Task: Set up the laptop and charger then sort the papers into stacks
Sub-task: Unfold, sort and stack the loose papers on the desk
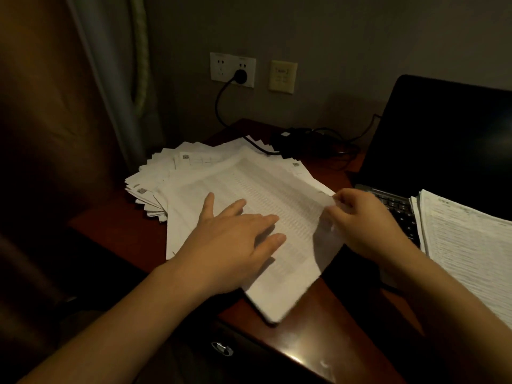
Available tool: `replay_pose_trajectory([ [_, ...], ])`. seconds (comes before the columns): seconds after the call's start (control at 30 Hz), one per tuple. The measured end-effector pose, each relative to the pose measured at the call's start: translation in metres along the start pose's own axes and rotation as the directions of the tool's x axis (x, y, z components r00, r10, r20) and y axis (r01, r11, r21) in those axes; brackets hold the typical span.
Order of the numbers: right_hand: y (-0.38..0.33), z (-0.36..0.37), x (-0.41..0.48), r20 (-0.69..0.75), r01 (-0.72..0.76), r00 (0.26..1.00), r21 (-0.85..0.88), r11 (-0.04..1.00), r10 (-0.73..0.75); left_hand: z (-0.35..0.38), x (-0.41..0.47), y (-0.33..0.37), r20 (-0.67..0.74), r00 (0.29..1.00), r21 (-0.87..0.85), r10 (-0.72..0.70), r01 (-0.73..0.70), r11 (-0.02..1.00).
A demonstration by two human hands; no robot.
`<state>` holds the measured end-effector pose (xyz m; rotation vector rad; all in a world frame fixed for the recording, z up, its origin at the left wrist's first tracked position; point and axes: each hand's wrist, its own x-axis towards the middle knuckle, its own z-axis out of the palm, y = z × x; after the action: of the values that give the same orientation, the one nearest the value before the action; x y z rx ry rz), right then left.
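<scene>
- the laptop stands open at the right of the desk, screen dark.
- the plug sits in the wall socket, and its cable runs down to the charger lying behind the papers. whether the cable reaches the laptop is too dark to tell.
- judged from this, set-up looks done and sorting is the step in hand.
- a fanned, untidy pile covers the left of the desk, its near edge hanging over the front.
- a neater stack lies to the right, overlapping the laptop's keyboard.
- the left hand lies flat on the pile, fingers straight and spread, pressing it down.
- the right hand is clamped on the right edge of the top sheet, thumb and fingers pinching it so the edge curls up off the pile.
- next move, as i judge it: peel that one sheet free while the left hand keeps the rest from sliding, then carry it to the stack it belongs to.
- it calls for a light pinch so only one sheet comes away, and steady pressure on the pile, since the overhanging part could slip off the desk.
</scene>
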<state>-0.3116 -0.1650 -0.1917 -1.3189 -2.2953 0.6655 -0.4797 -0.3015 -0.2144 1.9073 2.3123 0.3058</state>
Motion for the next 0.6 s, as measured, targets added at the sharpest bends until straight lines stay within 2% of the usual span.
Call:
replay_pose_trajectory([
  [0.13,-0.001,0.002,0.054,0.069,0.157,0.987,-0.250,0.955,-0.144,-0.005,-0.010,0.007,0.040,0.997,-0.013,0.066,-0.066,0.998],
  [0.3,-0.020,0.022,0.101,0.183,0.303,0.949,-0.301,0.904,-0.257,-0.009,-0.004,-0.002,0.039,0.997,-0.026,0.060,-0.059,0.998],
  [0.4,-0.023,0.037,0.131,0.267,0.405,0.910,-0.409,0.818,-0.317,-0.007,0.001,-0.010,0.045,0.999,0.006,0.011,-0.012,1.000],
  [0.47,-0.027,0.042,0.145,0.341,0.442,0.888,-0.446,0.778,-0.309,-0.003,0.006,-0.016,0.050,0.999,0.006,-0.012,0.012,1.000],
  [0.6,-0.038,0.044,0.163,0.501,0.455,0.835,-0.400,0.796,-0.227,0.008,0.013,-0.028,0.041,0.999,0.028,0.008,-0.009,1.000],
])
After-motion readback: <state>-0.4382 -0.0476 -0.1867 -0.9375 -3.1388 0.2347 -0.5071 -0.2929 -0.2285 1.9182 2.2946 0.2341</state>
